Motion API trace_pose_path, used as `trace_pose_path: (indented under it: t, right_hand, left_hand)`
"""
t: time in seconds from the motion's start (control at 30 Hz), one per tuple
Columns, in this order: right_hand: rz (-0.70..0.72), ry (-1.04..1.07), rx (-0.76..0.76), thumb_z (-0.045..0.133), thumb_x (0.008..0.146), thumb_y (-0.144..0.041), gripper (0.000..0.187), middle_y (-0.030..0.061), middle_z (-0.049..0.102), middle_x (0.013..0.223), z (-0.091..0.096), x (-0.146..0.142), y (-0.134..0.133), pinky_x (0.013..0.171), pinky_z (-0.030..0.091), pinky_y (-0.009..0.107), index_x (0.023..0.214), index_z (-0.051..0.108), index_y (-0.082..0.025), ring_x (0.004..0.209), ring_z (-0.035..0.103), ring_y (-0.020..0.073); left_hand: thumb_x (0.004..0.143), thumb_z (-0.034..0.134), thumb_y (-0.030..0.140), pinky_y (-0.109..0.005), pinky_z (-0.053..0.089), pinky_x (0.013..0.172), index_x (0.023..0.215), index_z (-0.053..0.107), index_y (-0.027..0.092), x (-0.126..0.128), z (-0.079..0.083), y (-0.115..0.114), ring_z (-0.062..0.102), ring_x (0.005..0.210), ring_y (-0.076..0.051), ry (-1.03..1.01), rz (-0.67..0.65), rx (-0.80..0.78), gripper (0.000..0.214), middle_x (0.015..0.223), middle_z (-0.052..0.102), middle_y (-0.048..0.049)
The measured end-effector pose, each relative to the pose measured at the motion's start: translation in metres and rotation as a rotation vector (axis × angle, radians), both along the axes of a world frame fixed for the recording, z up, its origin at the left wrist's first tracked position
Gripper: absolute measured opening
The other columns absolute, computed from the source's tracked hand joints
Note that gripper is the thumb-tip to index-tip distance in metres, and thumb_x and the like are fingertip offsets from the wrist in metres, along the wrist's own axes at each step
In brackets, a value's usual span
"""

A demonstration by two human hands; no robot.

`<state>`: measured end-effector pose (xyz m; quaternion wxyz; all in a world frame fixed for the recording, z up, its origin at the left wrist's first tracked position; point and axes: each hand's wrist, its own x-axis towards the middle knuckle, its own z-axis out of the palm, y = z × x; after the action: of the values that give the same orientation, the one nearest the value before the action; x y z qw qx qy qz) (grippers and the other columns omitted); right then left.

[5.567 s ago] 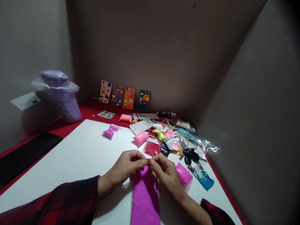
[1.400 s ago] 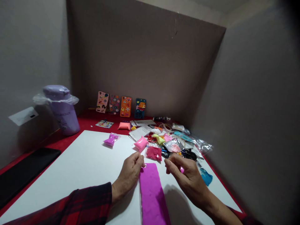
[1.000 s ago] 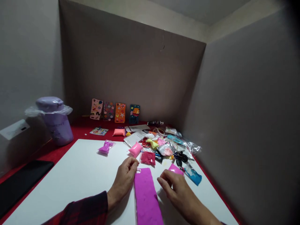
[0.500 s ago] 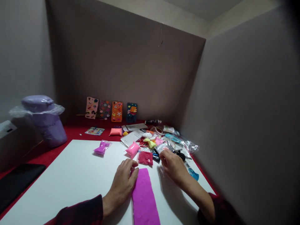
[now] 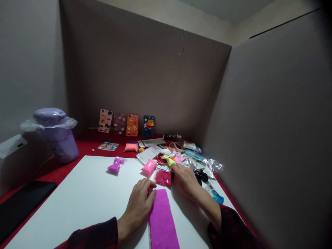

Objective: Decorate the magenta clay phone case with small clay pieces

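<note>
Resting over the far left corner of a magenta slab point(image 5: 164, 223), the left hand point(image 5: 137, 204) has a loose grip, its fingers bent and the thumb standing apart from the forefinger. The slab lies flat on a white board point(image 5: 88, 193) and runs out of view at the bottom. The right hand point(image 5: 185, 178) is over the near edge of a cluttered pile point(image 5: 178, 158) beyond the slab, its fingertips by a yellow packet point(image 5: 168, 160) and a red packet point(image 5: 163, 178); the tips are partly hidden, so I cannot tell whether that grip is spread or pinching something. Just left of the red packet sits a pink packet point(image 5: 149, 167), and farther left, on the same board, a purple packet point(image 5: 116, 165). A white sheet point(image 5: 148, 154) lies beyond the pink packet. To the right of the right hand lie a black object point(image 5: 203, 175) and a blue packet point(image 5: 217, 197). Around the board shows a red tabletop point(image 5: 86, 143), bearing a coral packet point(image 5: 131, 147), a picture card point(image 5: 108, 146), a flat black item point(image 5: 26, 197) at the left and a lilac tub point(image 5: 61, 141) with clear plastic point(image 5: 70, 122) around its neck. Along the back wall point(image 5: 145, 69) lean four phone cases point(image 5: 132, 125): pink, greyish, orange and teal.
</note>
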<state>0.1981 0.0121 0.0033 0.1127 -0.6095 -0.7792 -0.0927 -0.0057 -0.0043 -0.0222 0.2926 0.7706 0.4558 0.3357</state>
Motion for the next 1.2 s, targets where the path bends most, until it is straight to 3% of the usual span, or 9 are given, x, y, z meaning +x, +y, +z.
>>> trace_pose_path:
  t: [0.2,0.33,0.47,0.53,0.67,0.9,0.97,1.07,1.2]
  right_hand:
    - [-0.026,0.048,0.1,0.049,0.077,-0.002,0.021,0.0067,0.062,0.079,0.0,0.011,0.002,0.058,0.034,0.026,0.082,0.063,-0.016,0.069,0.054,0.0182]
    - [-0.022,0.128,0.207,0.05,0.081,-0.006,0.016,0.0102,0.061,0.085,0.01,0.012,-0.008,0.064,0.039,0.028,0.088,0.062,-0.013,0.077,0.055,0.021]
    - [0.146,0.209,0.255,0.052,0.085,-0.011,0.015,0.0059,0.062,0.089,0.009,-0.004,-0.033,0.071,0.044,0.027,0.097,0.06,-0.017,0.083,0.056,0.0177]
    - [0.346,0.3,0.354,0.046,0.088,-0.007,0.018,0.0072,0.062,0.085,0.002,-0.013,-0.044,0.066,0.044,0.028,0.097,0.06,-0.014,0.078,0.055,0.018]
    - [0.537,0.189,0.424,0.044,0.091,-0.005,0.021,0.0095,0.063,0.089,-0.011,-0.019,-0.053,0.065,0.046,0.031,0.103,0.059,-0.012,0.078,0.055,0.0188]
    - [0.482,0.314,0.504,0.046,0.09,-0.004,0.024,0.0096,0.062,0.089,-0.013,-0.013,-0.049,0.064,0.048,0.032,0.106,0.06,-0.014,0.08,0.056,0.0201]
    - [0.39,0.566,0.467,0.049,0.089,-0.008,0.024,0.0092,0.061,0.091,-0.012,-0.016,-0.05,0.066,0.049,0.032,0.11,0.058,-0.017,0.081,0.057,0.0199]
    - [0.227,1.102,0.215,0.062,0.085,-0.02,0.031,0.0055,0.06,0.091,-0.012,-0.023,-0.052,0.067,0.049,0.029,0.115,0.055,-0.02,0.078,0.057,0.0172]
    - [0.195,1.529,-0.18,0.066,0.083,-0.03,0.015,0.0002,0.059,0.07,-0.012,-0.032,-0.05,0.051,0.04,0.021,0.081,0.064,-0.016,0.058,0.051,0.01]
  left_hand:
    - [0.083,0.045,0.019,-0.038,0.041,0.076,0.078,0.053,0.02,0.0,-0.001,0.0,0.053,0.082,-0.024,-0.024,0.002,0.003,0.01,0.083,0.058,-0.005]
    - [0.084,0.048,0.025,-0.035,0.043,0.073,0.082,0.055,0.019,0.001,-0.001,0.003,0.054,0.08,-0.022,-0.202,0.03,-0.092,0.01,0.084,0.058,-0.0045]
    - [0.087,0.049,0.042,-0.031,0.045,0.073,0.102,0.053,0.019,-0.002,0.003,0.011,0.055,0.086,-0.02,-0.527,0.146,-0.233,0.028,0.098,0.059,-0.0056]
    - [0.086,0.05,0.048,-0.026,0.044,0.061,0.105,0.052,0.019,-0.004,0.007,0.012,0.053,0.07,-0.015,-0.595,0.191,-0.283,0.034,0.088,0.059,-0.0024]
    - [0.084,0.055,0.049,-0.019,0.034,0.049,0.098,0.057,0.018,-0.006,0.015,0.006,0.043,0.056,-0.009,-0.683,0.105,-0.345,0.034,0.069,0.051,0.003]
    - [0.081,0.062,0.043,-0.016,0.024,0.043,0.089,0.06,0.017,-0.006,0.016,0.0,0.031,0.047,-0.005,-0.676,-0.027,-0.468,0.028,0.057,0.042,0.0072]
    - [0.081,0.063,0.042,-0.015,0.023,0.042,0.092,0.059,0.018,-0.005,0.015,0.001,0.03,0.046,-0.005,-0.715,-0.006,-0.48,0.027,0.055,0.04,0.0083]
    - [0.079,0.065,0.041,-0.015,0.026,0.042,0.092,0.059,0.019,-0.001,0.013,-0.001,0.032,0.046,-0.005,-0.753,0.044,-0.449,0.027,0.055,0.041,0.0083]
    - [0.079,0.065,0.039,-0.018,0.033,0.047,0.083,0.061,0.017,0.004,0.013,-0.008,0.039,0.052,-0.008,-0.629,0.005,-0.382,0.023,0.061,0.048,0.0046]
